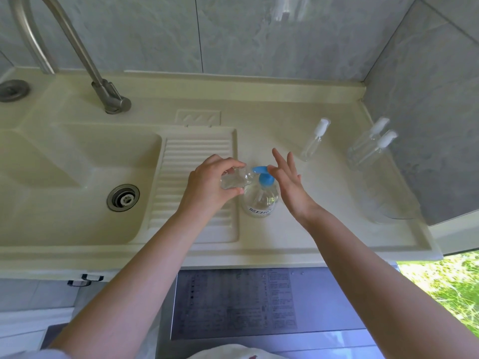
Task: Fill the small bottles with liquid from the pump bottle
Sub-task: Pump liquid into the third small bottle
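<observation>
My left hand (pixel 207 183) grips a clear small bottle (pixel 234 180), tilted mouth-first to the blue pump spout (pixel 259 169). My right hand (pixel 286 177), fingers spread, holds nothing and rests on the pump head.

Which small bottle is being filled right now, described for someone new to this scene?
On the cream counter right of the ribbed washboard, find the blue-topped pump bottle. The small clear bottle lies tilted at its spout in the left hand; unlike the others, it has no white cap.
</observation>
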